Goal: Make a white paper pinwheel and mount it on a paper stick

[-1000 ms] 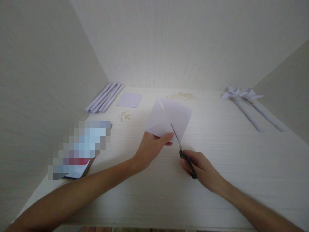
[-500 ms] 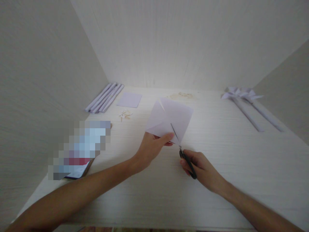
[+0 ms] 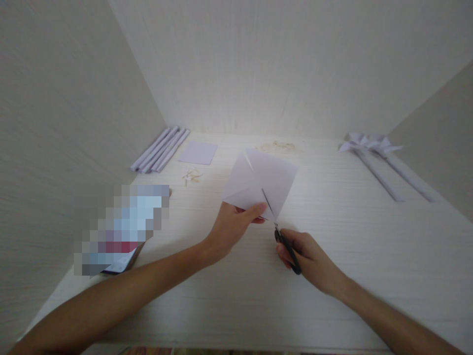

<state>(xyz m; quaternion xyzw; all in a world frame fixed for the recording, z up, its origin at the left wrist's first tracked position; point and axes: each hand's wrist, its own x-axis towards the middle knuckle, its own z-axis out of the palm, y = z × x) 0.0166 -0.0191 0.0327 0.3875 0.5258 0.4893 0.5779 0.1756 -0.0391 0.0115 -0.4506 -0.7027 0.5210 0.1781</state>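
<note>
"Where's the paper (image 3: 271,175)?"
"Over the table (image 3: 369,246), between its near and far edges, pinched in the left hand (image 3: 234,224)."
"The right hand (image 3: 305,251)?"
"Curled round the scissors (image 3: 280,237), one blade over the paper."

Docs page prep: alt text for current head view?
A person's left hand holds a paper square while the right hand holds scissors at its near corner. Paper tubes lie far left, beyond a phone; two pinwheel-like paper shapes, far right.

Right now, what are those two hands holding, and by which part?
The left hand grips the sheet of paper by its near edge; the right hand holds the scissors by their black handles.
</note>
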